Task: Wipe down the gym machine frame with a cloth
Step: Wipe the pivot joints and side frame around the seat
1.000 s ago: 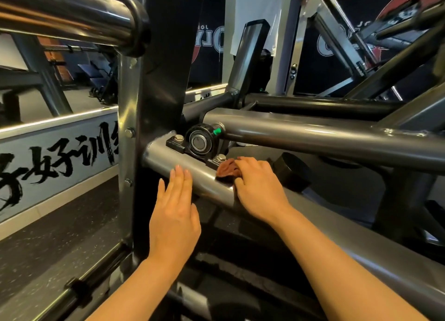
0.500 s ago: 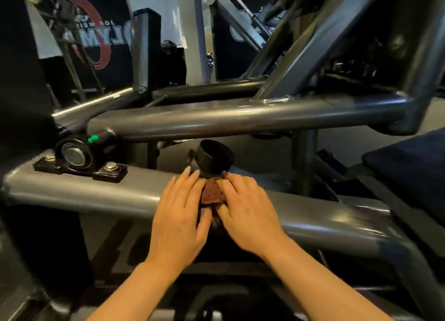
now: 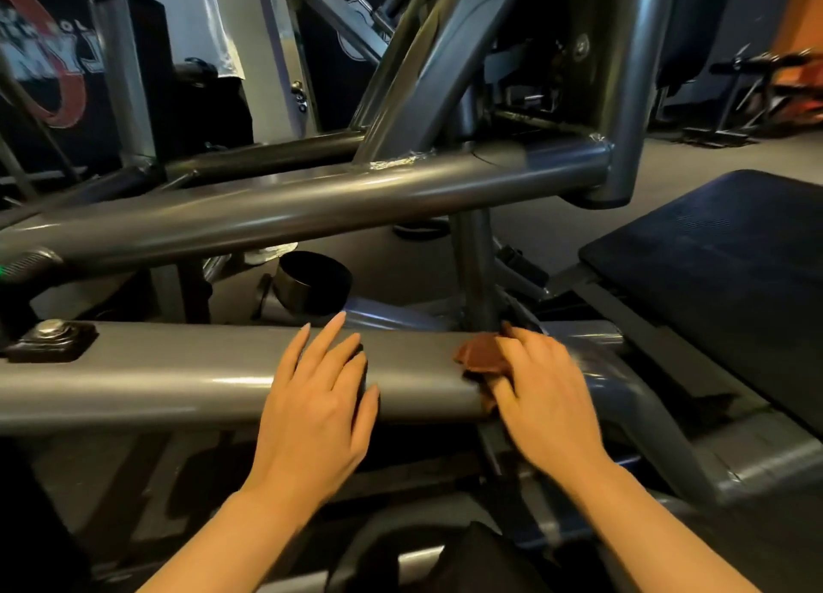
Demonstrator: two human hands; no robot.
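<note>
Pressing down on a brown cloth [image 3: 483, 357], the right hand [image 3: 545, 396] is seen at about four o'clock from the centre of the view, on top of the grey lower tube [image 3: 178, 370] of the gym machine frame. The cloth is bunched under the fingers [image 3: 512, 347], which are bent over it and hold it against the tube; part of it shows at the nine o'clock side of the hand, and a fold hangs over the near edge of the tube. The cloth lies just beside the foot of a grey upright post [image 3: 474, 258], which meets the lower tube at the twelve o'clock side of the hand.

The left hand [image 3: 318, 405] is laid flat on the same tube, at nine o'clock from the cloth and apart from it. Its fingers are straight and spread, and nothing is held in it.

A black bracket with a silver bolt [image 3: 51, 336] is fixed to the tube at the far nine o'clock end. A second grey tube [image 3: 311, 205] runs across the view at twelve o'clock from the hands. Between the two tubes, a black round cap [image 3: 311, 283] is seen. A dark padded seat [image 3: 721, 263] fills the three o'clock side. A wall logo [image 3: 49, 62] in red and white is seen at ten o'clock, blurred.
</note>
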